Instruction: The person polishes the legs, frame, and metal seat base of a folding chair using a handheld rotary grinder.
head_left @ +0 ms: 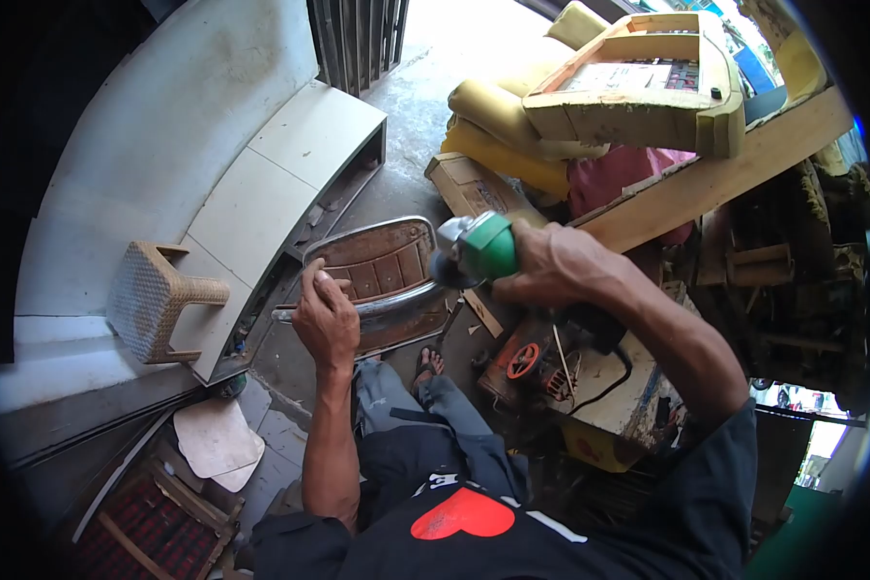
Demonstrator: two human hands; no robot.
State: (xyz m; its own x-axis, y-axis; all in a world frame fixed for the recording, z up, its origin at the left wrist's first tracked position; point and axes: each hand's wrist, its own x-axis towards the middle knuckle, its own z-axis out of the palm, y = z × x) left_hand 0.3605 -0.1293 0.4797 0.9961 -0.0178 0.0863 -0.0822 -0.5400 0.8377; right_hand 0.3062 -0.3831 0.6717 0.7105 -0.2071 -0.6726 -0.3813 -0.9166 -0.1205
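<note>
In front of my knees stands an old chair (382, 268) with a worn brown back panel and a shiny metal frame. My left hand (327, 311) grips the left edge of its back, fingers curled and closed. A green angle grinder (488, 244) is in my right hand (559, 263), which is wrapped around its body. The grinder's grey head points left, close to the right end of the chair's frame. Whether its disc touches the metal cannot be made out, as that spot is blurred.
A woven-pattern plastic stool (145, 304) sits on the left beside a tiled ledge (290, 135). At right a wooden board (735, 174) slants before a foam-padded frame (619, 121) and yellow rolls (498, 111). A machine with a red wheel (523, 361) stands low, near a dark cable (609, 391).
</note>
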